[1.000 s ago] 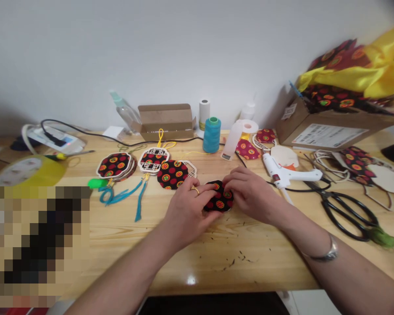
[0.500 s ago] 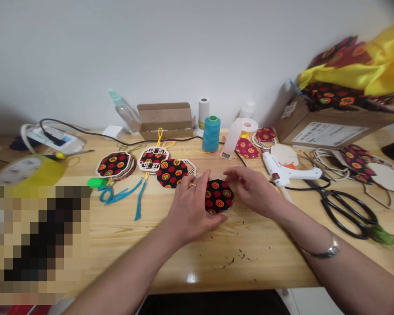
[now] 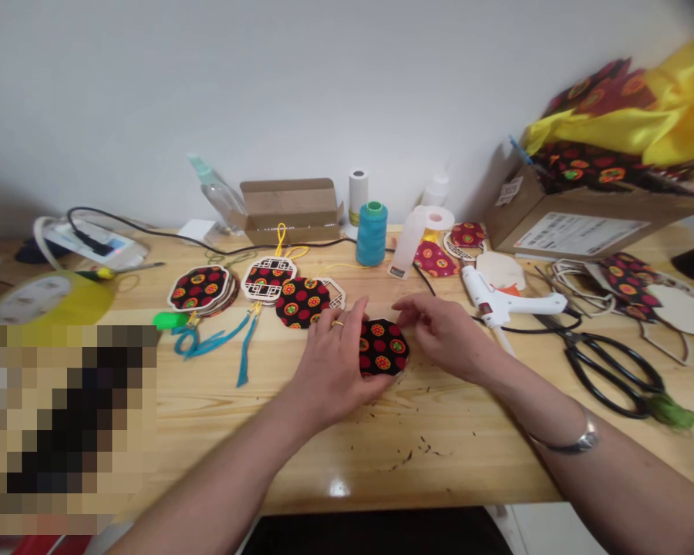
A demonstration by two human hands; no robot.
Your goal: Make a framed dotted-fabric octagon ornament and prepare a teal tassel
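Thumb and fingers of my left hand (image 3: 335, 362) are closed around a roundish disc (image 3: 385, 347) faced with black fabric in a red and orange flower print. That hand hides the disc's left part, and the disc is close to the tabletop. At its upper right edge are the bent, closed fingers of my right hand (image 3: 436, 331); whatever is between those fingertips is hidden. Just beyond my left fingers lies a second piece with the same print (image 3: 301, 302), partly over a pale cut-out frame (image 3: 337, 293).
To the left are a latticed ornament (image 3: 269, 279) with a blue tassel and a stack of fabric-faced ornaments (image 3: 200, 289). Blue thread (image 3: 372, 235) stands behind. A white glue gun (image 3: 514, 307), black scissors (image 3: 613, 374) and a carton (image 3: 578, 231) of fabric are at right. Dark scraps litter the front.
The disc has shifted very slightly left in view, and my left thumb lies closer along its lower edge. My right hand stays at the upper right edge.
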